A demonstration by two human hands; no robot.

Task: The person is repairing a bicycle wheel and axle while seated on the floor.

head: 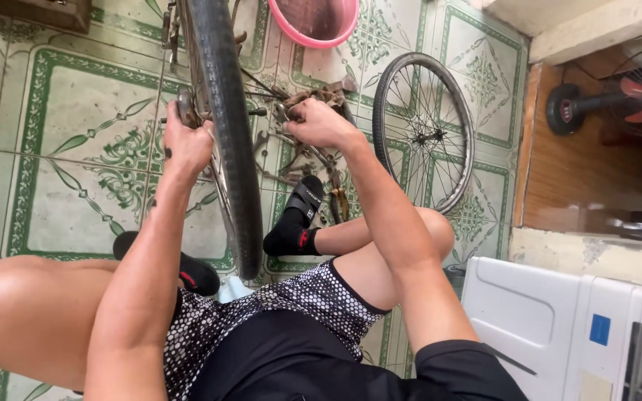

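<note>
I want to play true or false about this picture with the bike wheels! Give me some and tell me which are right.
1. Both hands are at the hub of the tyred wheel. True: the left hand and right hand sit on either side of it.
2. The bare wheel has a fat tyre. False: it is just a rim with spokes, lying on the floor.
3. The basin is pink. True.
4. The floor tiles are plain grey. False: they have a green pattern.
</note>
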